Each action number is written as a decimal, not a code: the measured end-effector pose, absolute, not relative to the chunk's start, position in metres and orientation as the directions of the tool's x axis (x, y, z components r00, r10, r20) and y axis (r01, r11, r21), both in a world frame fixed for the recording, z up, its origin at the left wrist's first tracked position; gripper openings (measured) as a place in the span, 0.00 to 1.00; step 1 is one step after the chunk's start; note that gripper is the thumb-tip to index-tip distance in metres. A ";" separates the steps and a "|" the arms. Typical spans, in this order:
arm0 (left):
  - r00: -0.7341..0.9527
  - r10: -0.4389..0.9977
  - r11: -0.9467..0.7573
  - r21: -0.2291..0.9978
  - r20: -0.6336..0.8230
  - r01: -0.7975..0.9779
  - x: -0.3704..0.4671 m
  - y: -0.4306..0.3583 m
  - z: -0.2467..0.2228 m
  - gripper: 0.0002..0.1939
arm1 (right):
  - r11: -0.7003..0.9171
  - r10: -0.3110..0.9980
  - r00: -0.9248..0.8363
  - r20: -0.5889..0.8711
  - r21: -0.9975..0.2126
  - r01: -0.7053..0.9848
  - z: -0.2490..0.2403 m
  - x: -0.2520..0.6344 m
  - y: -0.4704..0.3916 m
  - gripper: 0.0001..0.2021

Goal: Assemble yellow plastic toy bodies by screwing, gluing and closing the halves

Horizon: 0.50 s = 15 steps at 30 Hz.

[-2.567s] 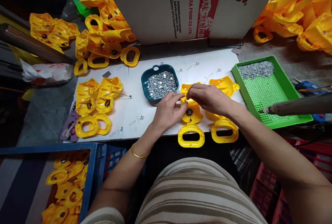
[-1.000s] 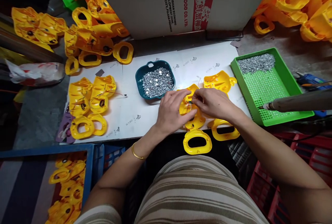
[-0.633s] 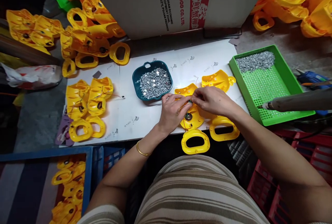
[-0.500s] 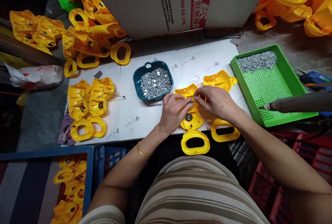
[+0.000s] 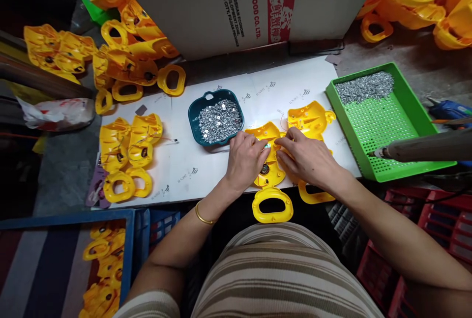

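A yellow plastic shell half point(image 5: 273, 176) with a handle ring point(image 5: 273, 218) lies hollow side up at the table's front edge, a dark round part inside it. Over its left side is my left hand point(image 5: 243, 160), thumb and forefinger closed on a small green circuit board point(image 5: 267, 145). From the right, my right hand point(image 5: 308, 158) reaches in with bent fingers pinched near the board; what they hold is too small to tell. Beneath and behind the right hand is a second yellow shell half point(image 5: 309, 115), partly hidden, with thin wires at its left.
A dark teal basin point(image 5: 191, 126) of screws stands left of my hands. At right is a green tray point(image 5: 394, 126) with more screws, a grey tool point(image 5: 424, 147) jutting over it. Yellow shells point(image 5: 127, 141) lie at left; a large carton point(image 5: 221, 8) stands behind.
The left fingers have curled in more, and the green board now shows tilted between them. My right hand has shifted slightly down and stays close to it. The view has moved a little.
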<state>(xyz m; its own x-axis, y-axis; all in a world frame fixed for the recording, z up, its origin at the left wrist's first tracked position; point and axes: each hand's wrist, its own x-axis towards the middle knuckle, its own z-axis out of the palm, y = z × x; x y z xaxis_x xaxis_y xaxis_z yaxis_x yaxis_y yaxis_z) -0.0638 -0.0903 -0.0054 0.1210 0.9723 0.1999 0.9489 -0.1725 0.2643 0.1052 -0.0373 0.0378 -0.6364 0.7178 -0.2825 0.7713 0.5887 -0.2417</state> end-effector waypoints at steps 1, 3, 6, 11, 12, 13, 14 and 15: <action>0.131 0.974 -0.176 0.252 0.186 0.952 -0.064 -0.090 -0.005 0.10 | 0.591 0.717 -0.638 -0.280 -0.241 0.770 0.038 0.105 -0.037 0.18; 0.143 0.977 -0.180 0.246 0.158 0.953 -0.065 -0.089 -0.003 0.11 | 0.594 0.717 -0.640 -0.276 -0.241 0.768 0.038 0.104 -0.037 0.17; 0.141 0.981 -0.170 0.242 0.132 0.955 -0.065 -0.087 -0.002 0.12 | 0.594 0.716 -0.643 -0.273 -0.245 0.766 0.038 0.104 -0.038 0.17; 0.130 0.985 -0.151 0.220 0.110 0.964 -0.064 -0.087 -0.001 0.10 | 0.589 0.718 -0.646 -0.262 -0.267 0.763 0.035 0.105 -0.038 0.17; 0.128 0.986 -0.149 0.220 0.109 0.964 -0.064 -0.087 0.000 0.10 | 0.589 0.719 -0.646 -0.257 -0.269 0.763 0.034 0.105 -0.038 0.17; 0.127 0.986 -0.148 0.222 0.106 0.964 -0.064 -0.087 0.000 0.10 | 0.589 0.721 -0.646 -0.252 -0.268 0.762 0.033 0.105 -0.038 0.16; 0.125 0.987 -0.145 0.223 0.104 0.964 -0.064 -0.087 0.000 0.10 | 0.589 0.724 -0.644 -0.247 -0.267 0.763 0.033 0.105 -0.039 0.16; 0.124 0.987 -0.143 0.225 0.100 0.964 -0.064 -0.086 0.000 0.10 | 0.589 0.727 -0.644 -0.241 -0.265 0.764 0.032 0.105 -0.039 0.16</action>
<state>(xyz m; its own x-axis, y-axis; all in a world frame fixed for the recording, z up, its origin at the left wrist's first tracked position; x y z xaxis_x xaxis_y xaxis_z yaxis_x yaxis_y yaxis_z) -0.0640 -0.0865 0.0000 0.1235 0.9873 0.0996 0.9637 -0.1433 0.2252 0.1050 -0.0391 0.0321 -0.6436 0.7265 -0.2406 0.7637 0.5887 -0.2651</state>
